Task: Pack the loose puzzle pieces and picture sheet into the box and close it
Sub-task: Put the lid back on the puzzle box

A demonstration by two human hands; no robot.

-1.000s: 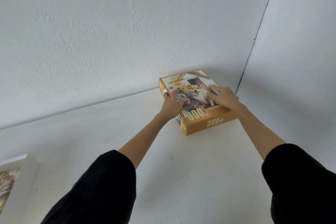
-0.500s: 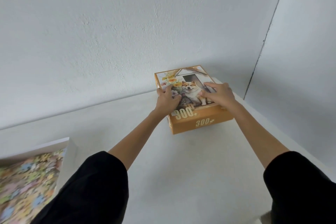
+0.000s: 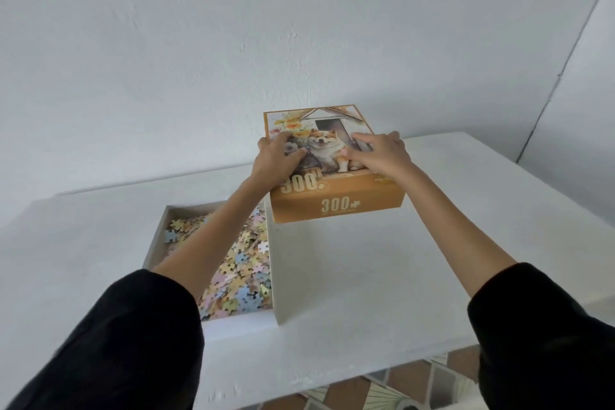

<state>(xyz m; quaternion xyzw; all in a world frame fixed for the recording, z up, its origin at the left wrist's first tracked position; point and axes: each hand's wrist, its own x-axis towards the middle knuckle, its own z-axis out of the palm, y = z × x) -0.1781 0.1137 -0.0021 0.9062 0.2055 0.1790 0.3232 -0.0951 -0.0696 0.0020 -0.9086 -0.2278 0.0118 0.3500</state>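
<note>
Head view: both hands are on the lid (image 3: 336,206) at the table's (image 3: 366,276) far side, by the wall (image 3: 233,43). The left hand (image 3: 278,160) grips the lid's left edge, fingers curled round it and thumb on top. The right hand (image 3: 379,153) lies on the top w/ fingers spread and nearly straight, pressing rather than wrapping. Whether the lid rests on the table or is just off it, can't tell.

The open box (image 3: 274,276) sits to the lid's near-left, its far right corner just beside the lid's near left corner. The left forearm crosses over it, so the left hand is the nearer one. Both box and lid run long axis away from the person, so the lid prob. needs a shift left and toward the body, no turn.

The lid is glossy printed cardboard w/ orange sides, "300" on the near face and a dog pic on top. The box is a shallow, plain white rectangle w/ thin upright walls. The pieces (image 3: 243,273) lie heaped inside, small, flat, pastel, knobbed. The pic sheet isn't visible; it may lie under them.
</note>
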